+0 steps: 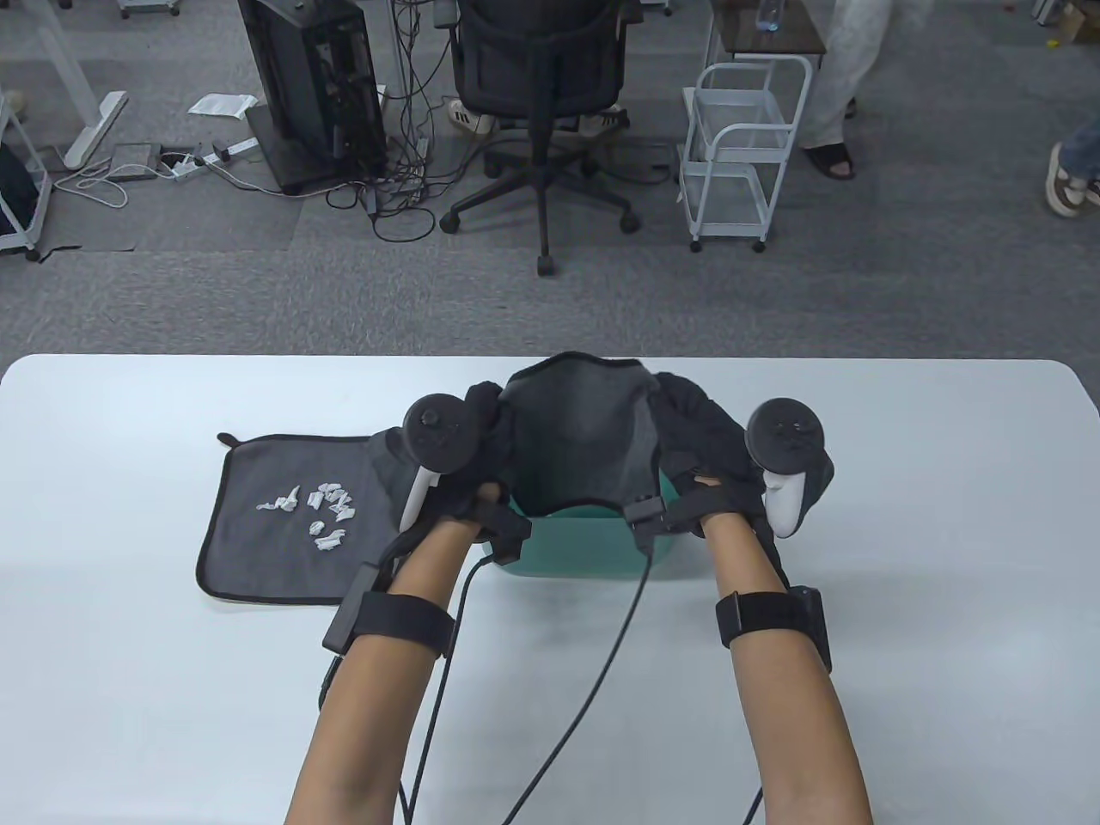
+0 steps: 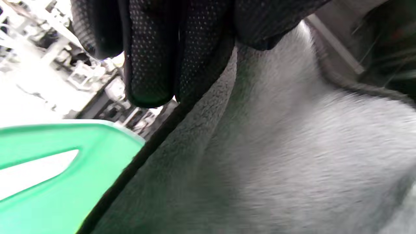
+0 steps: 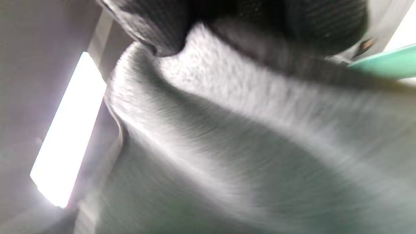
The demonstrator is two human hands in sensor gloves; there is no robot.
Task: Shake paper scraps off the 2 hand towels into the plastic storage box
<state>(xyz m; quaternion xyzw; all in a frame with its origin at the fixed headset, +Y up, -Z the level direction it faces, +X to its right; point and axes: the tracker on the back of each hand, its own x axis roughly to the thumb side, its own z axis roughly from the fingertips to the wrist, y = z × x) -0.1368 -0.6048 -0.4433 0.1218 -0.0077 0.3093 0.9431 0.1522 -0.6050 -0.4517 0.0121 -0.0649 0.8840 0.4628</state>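
Note:
A grey hand towel [image 1: 580,434] hangs stretched over the green plastic storage box [image 1: 584,546], held up between both hands. My left hand [image 1: 481,412] grips the towel's left edge and my right hand [image 1: 696,412] grips its right edge. In the left wrist view, gloved fingers [image 2: 152,61] curl over the towel's dark hem [image 2: 152,143] beside the box's handle cut-out [image 2: 48,169]. The right wrist view shows the blurred towel [image 3: 243,130] under my fingers [image 3: 162,22]. A second grey towel [image 1: 292,516] lies flat at the left with several white paper scraps [image 1: 322,511] on it.
The white table [image 1: 902,533] runs across the lower half of the table view. Glove cables [image 1: 593,679] trail between my forearms. Beyond the far edge stand an office chair [image 1: 541,86] and a white wire cart [image 1: 743,155] on the carpet.

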